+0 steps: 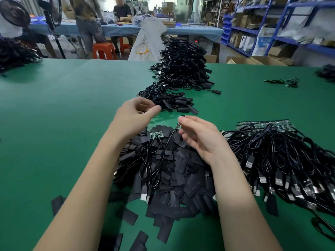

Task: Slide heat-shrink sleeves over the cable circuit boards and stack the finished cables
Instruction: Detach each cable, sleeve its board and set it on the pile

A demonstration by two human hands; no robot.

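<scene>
A heap of flat black heat-shrink sleeves (pixel 179 180) lies in front of me on the green table (pixel 63 109). My right hand (pixel 197 136) pinches a small circuit board (pixel 181 121) on its thin black cable (pixel 163 151), which trails down over the heap. A second bare board (pixel 156 134) rests on top of the sleeves. My left hand (pixel 135 115) hovers beside the sleeved cables with its fingers loosely curled and nothing visible in them. A long stack of sleeved cables (pixel 179 73) runs away from me. Bare-board cables (pixel 282 153) are piled at the right.
Loose sleeves (pixel 129 215) lie scattered near the front edge. A single cable (pixel 283 82) lies far right, and another black bundle (pixel 14 53) sits far left. People work at a blue table (pixel 190 30) behind; blue shelving (pixel 282 24) stands at the right.
</scene>
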